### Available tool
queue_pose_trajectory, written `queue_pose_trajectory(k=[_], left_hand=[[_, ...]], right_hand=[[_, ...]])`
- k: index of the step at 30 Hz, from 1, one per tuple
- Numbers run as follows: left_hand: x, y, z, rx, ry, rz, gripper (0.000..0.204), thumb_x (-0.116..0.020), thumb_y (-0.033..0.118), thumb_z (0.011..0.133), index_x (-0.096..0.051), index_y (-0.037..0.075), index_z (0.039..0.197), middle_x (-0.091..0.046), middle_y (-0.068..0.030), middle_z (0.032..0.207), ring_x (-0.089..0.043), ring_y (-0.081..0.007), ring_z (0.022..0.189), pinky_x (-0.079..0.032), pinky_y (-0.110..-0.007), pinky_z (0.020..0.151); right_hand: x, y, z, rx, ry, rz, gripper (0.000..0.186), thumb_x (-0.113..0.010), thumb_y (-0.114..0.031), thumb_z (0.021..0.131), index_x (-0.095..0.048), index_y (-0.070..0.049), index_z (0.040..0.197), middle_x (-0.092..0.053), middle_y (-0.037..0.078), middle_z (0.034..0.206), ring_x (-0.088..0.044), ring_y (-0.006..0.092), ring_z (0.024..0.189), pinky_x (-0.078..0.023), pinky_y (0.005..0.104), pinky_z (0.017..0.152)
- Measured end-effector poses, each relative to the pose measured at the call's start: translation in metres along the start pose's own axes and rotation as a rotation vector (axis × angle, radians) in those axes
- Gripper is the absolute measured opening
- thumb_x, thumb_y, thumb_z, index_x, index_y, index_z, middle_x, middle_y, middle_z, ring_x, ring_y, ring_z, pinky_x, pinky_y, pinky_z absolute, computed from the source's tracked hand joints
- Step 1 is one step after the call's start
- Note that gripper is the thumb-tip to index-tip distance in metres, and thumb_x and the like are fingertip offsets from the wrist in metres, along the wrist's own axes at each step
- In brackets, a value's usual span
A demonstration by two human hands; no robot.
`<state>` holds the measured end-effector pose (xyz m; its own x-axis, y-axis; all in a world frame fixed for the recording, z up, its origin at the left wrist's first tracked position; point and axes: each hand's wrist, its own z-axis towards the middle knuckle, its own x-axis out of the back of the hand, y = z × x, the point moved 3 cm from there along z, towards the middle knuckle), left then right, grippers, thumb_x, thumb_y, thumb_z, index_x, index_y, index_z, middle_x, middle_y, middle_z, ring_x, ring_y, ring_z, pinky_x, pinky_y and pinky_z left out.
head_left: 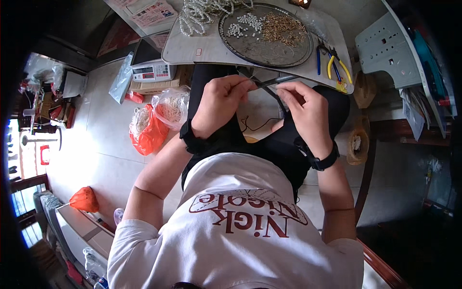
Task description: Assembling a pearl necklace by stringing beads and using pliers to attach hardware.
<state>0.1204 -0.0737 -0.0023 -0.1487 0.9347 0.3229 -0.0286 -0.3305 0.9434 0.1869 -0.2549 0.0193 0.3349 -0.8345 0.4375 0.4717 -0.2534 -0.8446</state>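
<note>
My left hand point(222, 102) is raised in front of the table's near edge, thumb and fingertips pinched together. Level with it, my right hand point(308, 107) also pinches, its thumb against the index finger. What lies in either pinch is too small to make out. A dark grey bar point(278, 81) shows between the fingertips; whether a hand touches it I cannot tell. Just beyond the hands is a round dark tray point(250, 50) with white beads point(251, 21) and a heap of small gold-coloured metal pieces point(281, 29).
Blue-handled pliers point(318, 60) and yellow-handled pliers point(330, 66) lie right of the tray on the table point(192, 50). White bead strands point(192, 17) are at its left. A digital scale point(153, 73), bead-filled bags point(147, 137) and an orange bag point(84, 199) stand to the left.
</note>
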Motion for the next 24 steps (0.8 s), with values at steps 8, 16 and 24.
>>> queue_pose_trajectory(k=[8,16,24], left_hand=[[-0.037,-0.003,0.007,0.207,-0.014,-0.781,0.032,-0.044,0.022,0.099,-0.057,-0.001,0.117,-0.062,-0.0098,0.112,-0.058,-0.0135,0.097,-0.045,-0.027,0.086],[-0.059,-0.013,0.020,0.244,-0.004,-0.944,0.027,-0.045,0.021,0.099,-0.060,0.000,0.107,-0.058,-0.0014,0.087,-0.053,-0.0095,0.080,-0.045,-0.022,0.070],[-0.019,-0.016,0.021,0.231,0.189,-0.731,0.024,-0.050,0.020,0.096,-0.063,-0.001,0.100,-0.049,0.0054,0.072,-0.034,-0.0005,0.054,-0.026,-0.016,0.048]], right_hand=[[-0.034,0.019,0.003,-0.423,0.173,0.871,0.018,-0.063,-0.016,0.089,-0.062,-0.005,0.102,-0.065,0.002,0.093,-0.059,0.0096,0.088,-0.044,0.0243,0.080],[-0.053,0.033,0.018,-0.619,0.165,1.133,0.023,-0.066,-0.023,0.087,-0.063,-0.008,0.103,-0.060,-0.002,0.086,-0.054,0.0076,0.079,-0.040,0.0205,0.072],[0.098,0.114,0.077,-0.152,0.399,-0.836,0.069,-0.068,-0.053,0.074,-0.057,-0.001,0.117,-0.056,0.024,0.118,-0.051,0.0353,0.113,-0.039,0.0424,0.096]])
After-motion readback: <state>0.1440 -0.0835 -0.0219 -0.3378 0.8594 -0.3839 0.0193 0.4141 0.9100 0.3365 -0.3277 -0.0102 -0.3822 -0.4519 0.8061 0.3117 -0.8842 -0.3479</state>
